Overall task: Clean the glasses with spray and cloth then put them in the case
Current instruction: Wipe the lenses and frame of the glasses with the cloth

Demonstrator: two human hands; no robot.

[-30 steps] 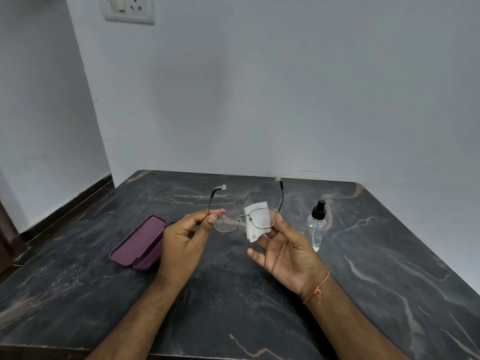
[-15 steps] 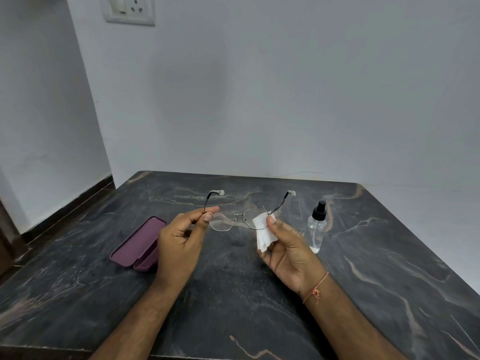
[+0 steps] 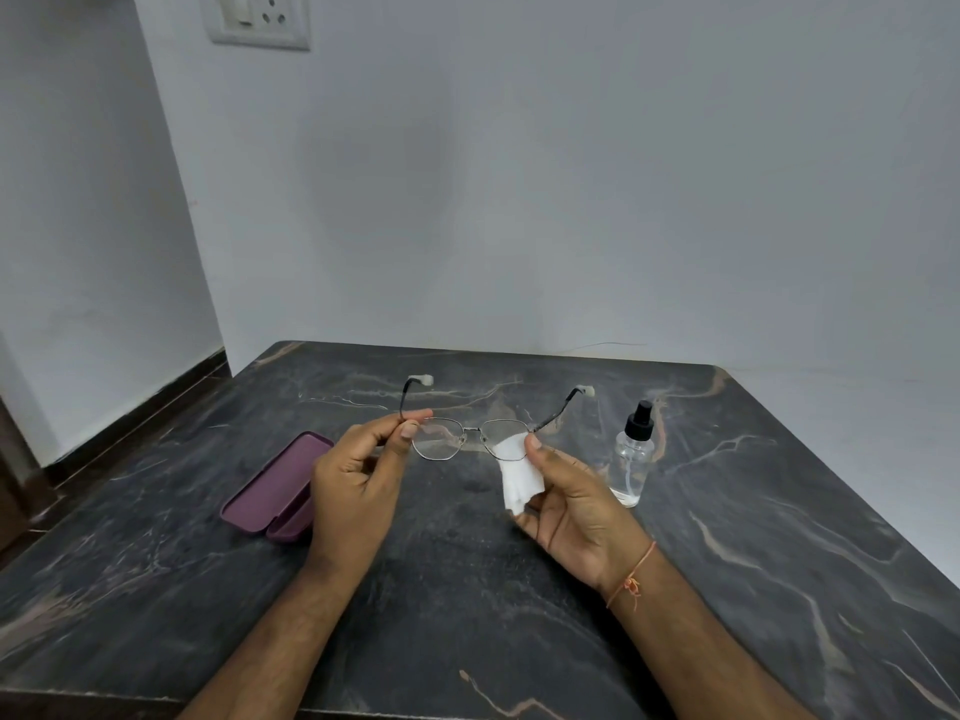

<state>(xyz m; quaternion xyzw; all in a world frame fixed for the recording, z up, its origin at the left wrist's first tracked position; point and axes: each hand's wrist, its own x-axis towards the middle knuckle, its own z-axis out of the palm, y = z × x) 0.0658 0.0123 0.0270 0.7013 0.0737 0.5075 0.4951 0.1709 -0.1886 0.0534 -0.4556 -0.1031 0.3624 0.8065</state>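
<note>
Room: pale bluish walls meeting in a corner behind the far left corner of the surface; dark skirting along the left wall; white switch-and-socket plate (image 3: 258, 19) high on the back wall.
Surface (image 3: 467, 605): dark marble-like slab with pale and rusty veins, far edge tight against the back wall; carries only the case and the bottle, both back from the near edge, leaving the middle free for working.
Case (image 3: 270, 485): purple, lying open toward the left edge, partly hidden behind the left hand; likely left open to receive the glasses at the end.
Left hand (image 3: 358, 480): raised over the middle; grip closed as a thumb-and-forefinger pinch on the left hinge end of the frame, probably to steady it and keep skin off the lens.
Right hand (image 3: 571, 501): raised just right of the middle; grip closed on the cloth, thumb pressing it onto the right lens, remaining fingers loosely curled; thread band on the wrist.
Spray bottle (image 3: 631, 459): clear, black pump top, upright toward the right edge, just beyond the right hand; close by, untouched.
Glasses (image 3: 467, 436): thin metal frame held above the middle between both hands, temples open and pointing at the far edge; wiping apparently in hand, casing not yet done.
Cloth (image 3: 519, 472): small, white, folded over the right lens, lower part hanging down against the right palm.
</note>
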